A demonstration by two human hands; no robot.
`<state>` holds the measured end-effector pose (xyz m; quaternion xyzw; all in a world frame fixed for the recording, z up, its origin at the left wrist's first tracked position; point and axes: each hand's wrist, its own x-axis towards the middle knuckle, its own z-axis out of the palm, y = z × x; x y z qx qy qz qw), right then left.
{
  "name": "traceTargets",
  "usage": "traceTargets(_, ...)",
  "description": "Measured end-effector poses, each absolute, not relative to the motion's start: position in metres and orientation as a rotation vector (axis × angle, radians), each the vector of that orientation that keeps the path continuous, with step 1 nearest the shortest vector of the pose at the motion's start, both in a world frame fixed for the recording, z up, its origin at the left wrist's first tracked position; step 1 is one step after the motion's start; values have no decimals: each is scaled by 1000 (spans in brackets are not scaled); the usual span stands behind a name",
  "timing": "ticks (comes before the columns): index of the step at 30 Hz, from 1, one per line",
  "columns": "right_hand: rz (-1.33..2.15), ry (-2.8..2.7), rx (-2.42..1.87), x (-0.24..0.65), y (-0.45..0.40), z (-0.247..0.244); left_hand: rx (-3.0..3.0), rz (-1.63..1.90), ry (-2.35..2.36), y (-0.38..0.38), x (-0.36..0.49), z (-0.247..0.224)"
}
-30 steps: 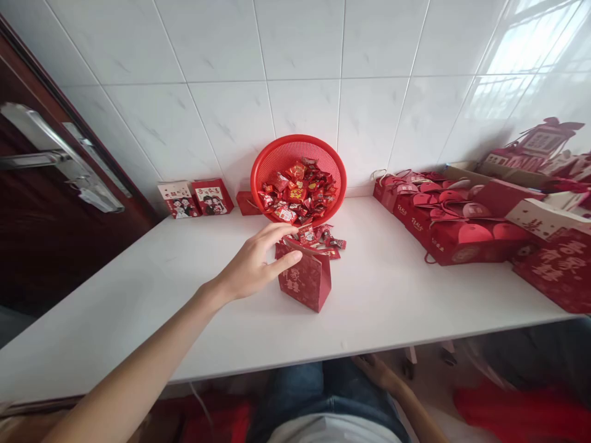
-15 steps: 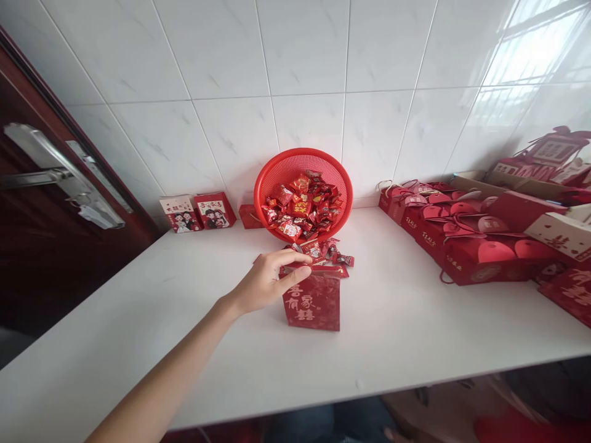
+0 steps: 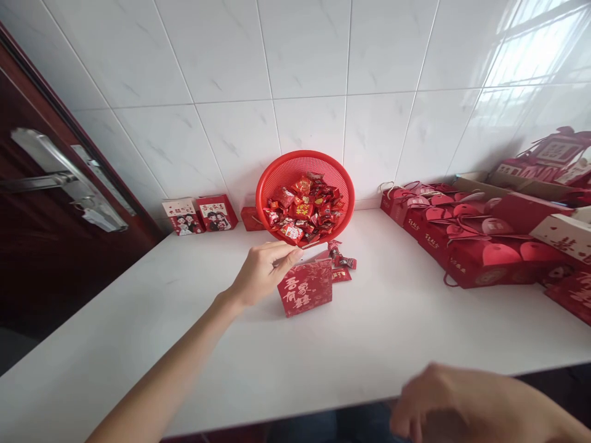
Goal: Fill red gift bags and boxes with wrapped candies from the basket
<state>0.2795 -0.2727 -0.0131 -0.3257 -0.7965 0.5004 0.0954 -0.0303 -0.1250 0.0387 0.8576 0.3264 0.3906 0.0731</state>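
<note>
My left hand pinches the top edge of a small red gift box, its lid flap raised with the white inner side showing. The box looks slightly tilted, and gold-pink characters mark its front. Wrapped candies lie loose on the table just behind the box. Farther back leans a red plastic colander holding a heap of candies. My right hand is blurred at the lower right, over the table's front edge; its fingers are smeared by motion.
Two small printed boxes stand against the tiled wall at the left back, with a red box partly behind the colander. Rows of red gift boxes fill the right side of the white table. A door is at the left.
My left hand has closed on the box's top, and the box has shifted slightly back and tilted. The white inside of its flap now shows. My right hand has come into view at the lower right.
</note>
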Motion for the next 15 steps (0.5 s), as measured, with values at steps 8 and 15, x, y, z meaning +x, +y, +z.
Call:
traceTargets(8,884,-1829,-943,239,-166,20,2479,1150,1018,-129,-30,31)
traceTargets(15,947,-1722,-855,209,-123,3,2346,1093,903,-131,-30,31)
